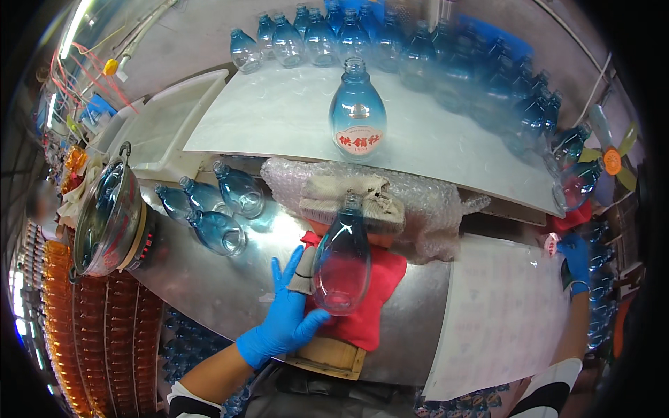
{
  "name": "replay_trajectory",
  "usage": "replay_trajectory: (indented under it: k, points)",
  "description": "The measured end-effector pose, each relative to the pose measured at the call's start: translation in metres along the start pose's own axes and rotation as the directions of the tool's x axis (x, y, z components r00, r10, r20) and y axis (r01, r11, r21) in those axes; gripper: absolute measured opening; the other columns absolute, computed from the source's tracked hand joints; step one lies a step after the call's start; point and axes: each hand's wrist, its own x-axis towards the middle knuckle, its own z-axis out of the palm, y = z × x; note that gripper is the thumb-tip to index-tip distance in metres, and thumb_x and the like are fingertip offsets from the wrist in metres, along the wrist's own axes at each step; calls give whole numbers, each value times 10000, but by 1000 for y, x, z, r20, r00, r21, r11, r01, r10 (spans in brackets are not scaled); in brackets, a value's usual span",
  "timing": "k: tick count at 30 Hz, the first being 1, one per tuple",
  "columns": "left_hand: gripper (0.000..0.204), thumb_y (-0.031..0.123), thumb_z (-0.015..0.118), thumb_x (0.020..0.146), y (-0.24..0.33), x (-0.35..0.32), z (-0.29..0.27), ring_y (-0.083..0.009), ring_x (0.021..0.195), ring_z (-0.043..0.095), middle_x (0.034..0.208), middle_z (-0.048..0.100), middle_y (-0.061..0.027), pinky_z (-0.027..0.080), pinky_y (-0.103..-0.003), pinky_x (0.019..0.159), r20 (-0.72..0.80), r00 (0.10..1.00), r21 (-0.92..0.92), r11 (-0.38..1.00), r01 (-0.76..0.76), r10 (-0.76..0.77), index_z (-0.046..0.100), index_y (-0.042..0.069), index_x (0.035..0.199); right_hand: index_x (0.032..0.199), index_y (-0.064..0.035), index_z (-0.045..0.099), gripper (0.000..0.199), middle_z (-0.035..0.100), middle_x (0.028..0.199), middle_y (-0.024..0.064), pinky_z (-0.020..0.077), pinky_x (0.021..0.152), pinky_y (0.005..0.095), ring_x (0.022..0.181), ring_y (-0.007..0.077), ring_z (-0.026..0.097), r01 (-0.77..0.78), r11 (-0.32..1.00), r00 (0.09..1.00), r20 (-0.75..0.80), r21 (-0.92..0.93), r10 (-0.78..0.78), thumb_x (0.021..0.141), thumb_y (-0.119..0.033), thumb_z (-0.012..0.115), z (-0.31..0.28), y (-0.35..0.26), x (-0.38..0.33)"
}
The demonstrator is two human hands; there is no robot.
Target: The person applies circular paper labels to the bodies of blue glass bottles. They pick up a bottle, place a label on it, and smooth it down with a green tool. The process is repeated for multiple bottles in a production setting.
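L hand [284, 322] was spread, fingers loose & not closed round anything, w/ what looked like a grey finger sleeve [302, 272] right beside the clear-blue bottle [341, 268]; whether it pressed on the glass, can't tell. R hand [575, 259], well off to the R, seemed to pinch a small red-and-white label [552, 244] by its edge, prob. to keep most of its face untouched.

That bottle lay mid-table on a red cloth [387, 289], neck pointing away, side up. The cloth, w/ a wooden block [324, 357] showing at its near end, likely cushioned the glass & checked rolling; L hand alongside prob. served as a 2nd stop. A pale sheet [495, 320] lay on the R, presumably for R-hand reach.

Just past the neck sat a beige cloth pad [348, 195], backed by bubble wrap [279, 177], so the far end was hemmed in. Beyond, 1 labelled bottle [357, 108] stood upright on a white board [258, 118], front facing the wearer, apart from the curved bottle row [320, 38] behind.

On the L, 4 loose bottles [240, 191] lay on the metal tabletop [411, 327], w/ a pan [104, 216] farther L. A fan [612, 160] stood beyond R hand, crowding that side a bit.
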Motion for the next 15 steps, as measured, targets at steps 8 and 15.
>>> replay_trajectory:
  k: [8, 15]
  points:
    - [1100, 269, 754, 688, -18, 23, -2, -247, 1319, 277, 1424, 261, -150, -104, -396, 1078, 201, 971, -132, 986, -103, 129, -38, 20, 1410, 829, -54, 631, 141, 567, 736, 97, 433, 610, 301, 683, 249, 535, 398, 897, 898, -120, -192, -424, 694, -27, 661, -27, -199, -63]
    - [1039, 287, 719, 688, -18, 22, -6, -258, 1301, 315, 1398, 300, -187, -41, -448, 1092, 207, 975, -148, 988, -50, 80, 31, -3, 1411, 880, -80, 696, 150, 620, 708, 56, 410, 584, 274, 632, 157, 545, 159, 704, 825, 299, 692, -480, 731, -95, 685, 1, -398, -76]
